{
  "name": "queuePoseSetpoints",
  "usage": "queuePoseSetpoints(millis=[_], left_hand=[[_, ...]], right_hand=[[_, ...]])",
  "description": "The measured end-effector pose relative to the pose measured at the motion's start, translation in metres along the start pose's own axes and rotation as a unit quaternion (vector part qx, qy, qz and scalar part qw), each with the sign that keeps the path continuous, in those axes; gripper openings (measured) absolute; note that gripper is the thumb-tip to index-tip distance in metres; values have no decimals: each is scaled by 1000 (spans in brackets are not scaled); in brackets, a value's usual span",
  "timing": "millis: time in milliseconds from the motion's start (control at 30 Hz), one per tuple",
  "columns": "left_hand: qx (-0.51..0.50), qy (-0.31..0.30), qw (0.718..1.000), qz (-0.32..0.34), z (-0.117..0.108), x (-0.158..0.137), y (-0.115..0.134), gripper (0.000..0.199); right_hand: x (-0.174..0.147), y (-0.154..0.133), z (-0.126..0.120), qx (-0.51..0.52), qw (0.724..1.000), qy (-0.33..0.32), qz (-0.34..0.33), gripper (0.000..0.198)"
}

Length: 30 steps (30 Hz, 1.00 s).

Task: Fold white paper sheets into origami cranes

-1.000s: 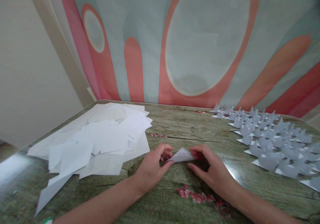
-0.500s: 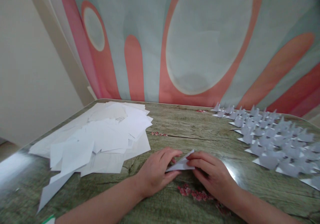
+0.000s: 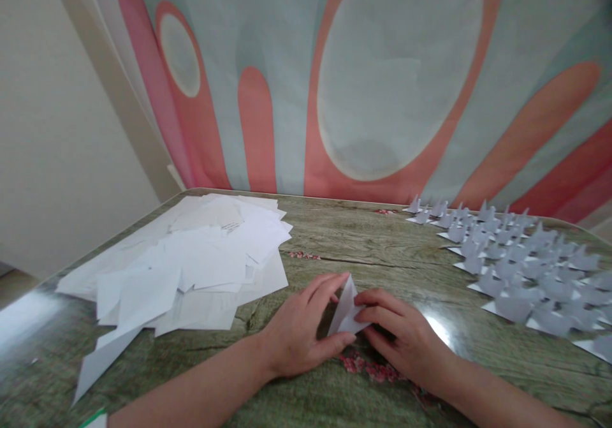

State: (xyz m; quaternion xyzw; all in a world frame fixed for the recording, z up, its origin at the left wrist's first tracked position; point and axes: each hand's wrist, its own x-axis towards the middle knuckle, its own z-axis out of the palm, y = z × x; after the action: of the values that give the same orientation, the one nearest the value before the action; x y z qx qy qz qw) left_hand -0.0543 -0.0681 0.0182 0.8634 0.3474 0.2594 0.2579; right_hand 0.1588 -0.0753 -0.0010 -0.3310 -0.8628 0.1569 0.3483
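Note:
A small folded piece of white paper (image 3: 345, 310) is held between my two hands just above the table, one pointed corner standing up. My left hand (image 3: 306, 323) grips its left side, thumb at the lower edge and fingertips by the upper point. From the right, my right hand (image 3: 401, 326) pinches the paper between thumb and fingers. The fingers cover part of the folds.
Loose white paper sheets (image 3: 205, 256) lie in an overlapping pile on the left of the wood-grain table (image 3: 344, 236). Rows of folded white paper figures (image 3: 516, 256) stand at the right. Behind the table hangs a patterned backdrop (image 3: 268, 32).
The folded paper has turned more upright, its point now standing at the left fingertips. My left fingers have lifted and spread from the thumb. My right hand has barely moved.

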Motion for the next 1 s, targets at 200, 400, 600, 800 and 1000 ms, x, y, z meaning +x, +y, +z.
queuePoseSetpoints(millis=[200,400,600,800,1000], left_hand=[[-45,41,998,-31,6,-1,-5,66],[-55,87,993,-58,3,2,-6,54],[18,90,995,-33,1,7,-10,34],[99,41,994,9,4,6,-15,33],[133,-13,991,10,2,5,-11,36]], right_hand=[[-2,0,1,-6,1000,-9,-6,20],[-1,2,-1,1,1000,-16,7,18],[-1,3,-5,13,999,-34,35,18],[-2,8,-8,-4,997,-55,47,26],[2,6,-11,-101,991,-91,6,36]])
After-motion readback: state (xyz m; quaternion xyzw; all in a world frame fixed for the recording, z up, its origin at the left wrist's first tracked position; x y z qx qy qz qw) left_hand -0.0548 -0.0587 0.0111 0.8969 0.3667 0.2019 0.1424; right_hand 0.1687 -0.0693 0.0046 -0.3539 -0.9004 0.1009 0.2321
